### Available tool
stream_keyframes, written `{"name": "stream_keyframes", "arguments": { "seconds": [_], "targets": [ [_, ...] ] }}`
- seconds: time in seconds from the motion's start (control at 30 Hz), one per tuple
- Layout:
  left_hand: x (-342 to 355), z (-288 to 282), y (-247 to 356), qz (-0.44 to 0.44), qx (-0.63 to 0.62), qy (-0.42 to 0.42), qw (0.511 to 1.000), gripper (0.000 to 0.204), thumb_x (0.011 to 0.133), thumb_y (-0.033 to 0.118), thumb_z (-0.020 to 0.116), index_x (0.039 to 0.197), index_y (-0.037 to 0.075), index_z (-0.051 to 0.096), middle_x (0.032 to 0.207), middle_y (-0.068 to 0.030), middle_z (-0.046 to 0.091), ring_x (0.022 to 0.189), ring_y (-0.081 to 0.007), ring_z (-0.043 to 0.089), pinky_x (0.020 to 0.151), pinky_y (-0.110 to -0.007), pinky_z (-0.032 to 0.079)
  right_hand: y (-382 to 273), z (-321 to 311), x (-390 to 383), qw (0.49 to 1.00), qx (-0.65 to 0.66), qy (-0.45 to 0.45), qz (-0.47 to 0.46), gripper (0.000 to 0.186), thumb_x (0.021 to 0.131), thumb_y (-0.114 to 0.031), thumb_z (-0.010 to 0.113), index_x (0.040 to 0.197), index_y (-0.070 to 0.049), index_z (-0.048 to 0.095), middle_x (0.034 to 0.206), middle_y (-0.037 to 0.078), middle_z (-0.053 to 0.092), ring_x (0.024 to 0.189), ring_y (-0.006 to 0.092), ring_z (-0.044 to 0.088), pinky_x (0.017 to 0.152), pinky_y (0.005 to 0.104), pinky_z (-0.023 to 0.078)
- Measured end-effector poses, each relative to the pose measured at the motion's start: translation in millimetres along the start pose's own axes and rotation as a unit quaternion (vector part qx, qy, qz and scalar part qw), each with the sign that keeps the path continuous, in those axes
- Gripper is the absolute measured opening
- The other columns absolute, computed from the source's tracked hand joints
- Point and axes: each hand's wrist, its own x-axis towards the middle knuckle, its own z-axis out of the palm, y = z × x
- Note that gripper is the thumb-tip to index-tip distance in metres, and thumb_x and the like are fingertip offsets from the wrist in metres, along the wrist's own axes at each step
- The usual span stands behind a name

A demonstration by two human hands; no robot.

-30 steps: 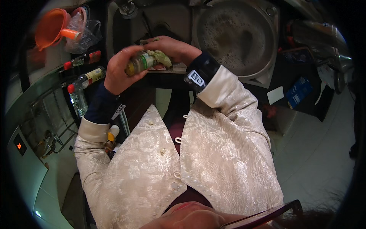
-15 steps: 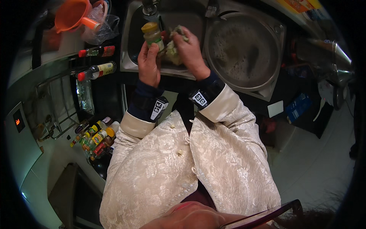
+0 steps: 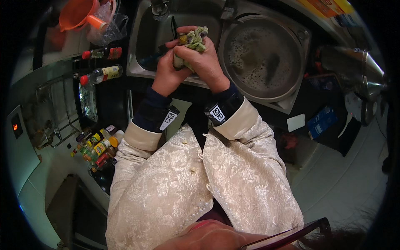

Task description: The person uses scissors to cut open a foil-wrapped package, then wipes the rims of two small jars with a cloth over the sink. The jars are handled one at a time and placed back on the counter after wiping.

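Above the left sink basin (image 3: 200,18), my two hands are close together around a small jar. My left hand (image 3: 168,71) grips the jar (image 3: 178,63) from the left. Only part of its side and a bit of its yellow lid (image 3: 183,39) show between the fingers. A crumpled light-green cloth (image 3: 196,41) is in my right hand (image 3: 205,60), which is closed and presses the cloth over the jar's lid and right side. The faucet (image 3: 159,10) stands beyond my hands.
A wide round metal pan (image 3: 287,73) with sudsy water fills the right basin. Two red-capped bottles (image 3: 101,75) lie at the left beside an orange handled vessel (image 3: 77,16) and a clear bag (image 3: 111,31). Right: a metal kettle (image 3: 354,66), a blue packet (image 3: 322,122) and a white card (image 3: 296,123).
My right hand has moved left with the cloth, from beside the jar to around it. The jar's yellow lid, in plain view before, is now mostly covered.
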Motion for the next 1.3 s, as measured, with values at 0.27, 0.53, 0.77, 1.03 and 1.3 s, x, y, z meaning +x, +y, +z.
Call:
{"name": "stream_keyframes", "arguments": {
  "seconds": [0.27,0.53,0.77,1.03,1.3],
  "targets": [
    [-15.0,-22.4,-4.1,-0.230,-0.482,-0.161,0.830,0.083,0.073,-0.005,0.071,0.146,0.010,0.035,0.110,-0.0078,0.061,0.097,-0.0209,0.064,0.088,-0.031,0.052,-24.7,-7.4,5.9,0.963,0.097,-0.223,0.112,0.047,0.084,-0.002,0.063,0.130,0.001,0.054,0.098,0.013,0.071,0.098,0.0213,0.068,0.092,0.0355,0.054],
    [-7.6,21.5,-22.8,-0.052,0.115,0.122,0.984,0.084,0.070,0.009,0.081,0.145,0.005,0.044,0.132,-0.0212,0.061,0.120,-0.0314,0.062,0.098,-0.039,0.051,6.0,15.4,8.5,0.992,-0.117,0.039,-0.019,0.041,0.080,-0.001,0.073,0.119,-0.002,0.060,0.091,0.005,0.070,0.084,0.0124,0.067,0.076,0.0276,0.056],
    [5.1,-9.4,-7.3,-0.157,-0.320,-0.195,0.914,0.050,0.074,0.005,0.076,0.120,0.001,0.057,0.092,-0.0065,0.066,0.080,-0.0182,0.066,0.068,-0.029,0.051,-29.6,-11.5,19.8,0.967,0.033,-0.231,0.102,0.050,0.082,-0.005,0.071,0.130,-0.003,0.056,0.094,0.007,0.068,0.088,0.0172,0.068,0.083,0.0308,0.056],
    [14.1,8.2,-14.2,-0.052,-0.152,0.027,0.987,0.050,0.074,0.011,0.079,0.119,0.001,0.059,0.099,-0.0088,0.067,0.086,-0.0201,0.067,0.076,-0.032,0.054,-23.2,-2.1,27.5,0.984,-0.165,-0.061,-0.007,0.042,0.079,0.000,0.076,0.118,-0.004,0.062,0.096,0.006,0.070,0.087,0.0138,0.068,0.078,0.0290,0.057],
    [16.5,0.8,-9.6,-0.067,-0.211,-0.116,0.968,0.070,0.073,0.006,0.072,0.137,0.000,0.046,0.129,-0.0102,0.056,0.122,-0.0206,0.056,0.101,-0.034,0.047,-36.2,-15.0,30.2,0.966,-0.018,-0.256,0.042,0.050,0.079,0.008,0.064,0.128,0.000,0.053,0.106,0.019,0.072,0.107,0.0266,0.068,0.099,0.0369,0.051]
  ]
}}
